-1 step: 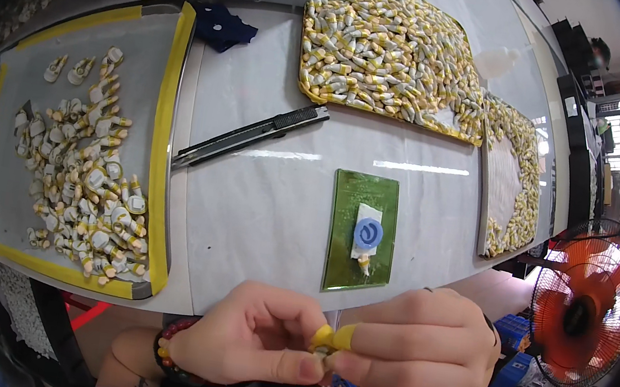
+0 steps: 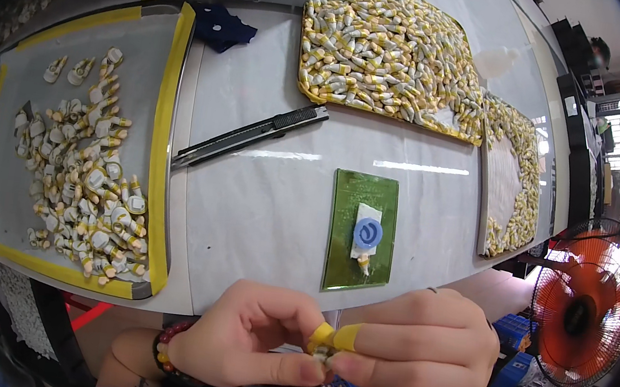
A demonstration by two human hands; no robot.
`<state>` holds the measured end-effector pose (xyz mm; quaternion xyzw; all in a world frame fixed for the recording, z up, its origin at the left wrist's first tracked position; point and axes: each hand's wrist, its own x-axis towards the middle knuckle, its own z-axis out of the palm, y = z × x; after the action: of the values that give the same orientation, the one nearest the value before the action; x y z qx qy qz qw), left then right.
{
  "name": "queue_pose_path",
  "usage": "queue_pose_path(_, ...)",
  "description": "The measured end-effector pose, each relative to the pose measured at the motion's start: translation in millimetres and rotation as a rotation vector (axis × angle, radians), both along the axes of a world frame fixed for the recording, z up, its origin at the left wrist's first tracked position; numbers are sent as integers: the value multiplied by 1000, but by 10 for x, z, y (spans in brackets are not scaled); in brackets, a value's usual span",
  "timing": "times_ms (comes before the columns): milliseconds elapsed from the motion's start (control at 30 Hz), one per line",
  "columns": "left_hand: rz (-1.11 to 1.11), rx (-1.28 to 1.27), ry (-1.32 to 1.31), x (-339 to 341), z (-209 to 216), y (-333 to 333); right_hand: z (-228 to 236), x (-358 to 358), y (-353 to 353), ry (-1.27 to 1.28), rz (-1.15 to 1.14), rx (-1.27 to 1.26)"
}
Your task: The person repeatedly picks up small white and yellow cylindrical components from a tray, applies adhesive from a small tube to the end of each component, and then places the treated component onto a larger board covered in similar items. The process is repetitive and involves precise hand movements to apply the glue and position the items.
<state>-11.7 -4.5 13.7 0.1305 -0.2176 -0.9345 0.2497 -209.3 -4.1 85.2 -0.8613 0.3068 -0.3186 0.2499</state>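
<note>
My left hand (image 2: 254, 340) and my right hand (image 2: 418, 351) meet at the front edge of the table, both closed in a pinch. Between their fingertips sits a small pale piece (image 2: 321, 354), mostly hidden by the fingers, so its kind does not show. Yellow tape wraps a fingertip on each hand. Just beyond them lies a green slab (image 2: 340, 261) bearing a white pad (image 2: 364, 211), a round blue piece with a curved mark (image 2: 368, 234) and a small white-and-yellow piece (image 2: 364, 265).
On the left, a yellow-taped tray (image 2: 173, 95) holds a heap of small white-and-yellow pieces (image 2: 94, 179). A black utility knife (image 2: 251, 136) lies beside it. A full tray (image 2: 384, 115) and a partly filled one (image 2: 502, 169) stand farther back. An orange fan (image 2: 584, 303) is at right.
My fingertips have shifted slightly around the small pale piece, and a little more of it shows. Things on the table have stayed in place.
</note>
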Motion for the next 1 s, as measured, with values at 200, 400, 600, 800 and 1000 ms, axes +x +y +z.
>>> queue_pose_path(200,220,-536,-216,5,56,-28,-123,16,96,-206,-146,-29)
queue_pose_path(400,350,-740,-247,0,-5,-45,-183,-20,154,-111,-79,-200)
queue_pose_path(600,284,-632,-200,-50,0,-37,-18,-228,190,6,-178,-320)
queue_pose_path(800,402,-332,-309,-58,77,84,153,-1230,369,230,-1175,-413)
queue_pose_path(1000,182,-337,-62,-4,-74,-32,-371,-1974,505,449,-1123,232)
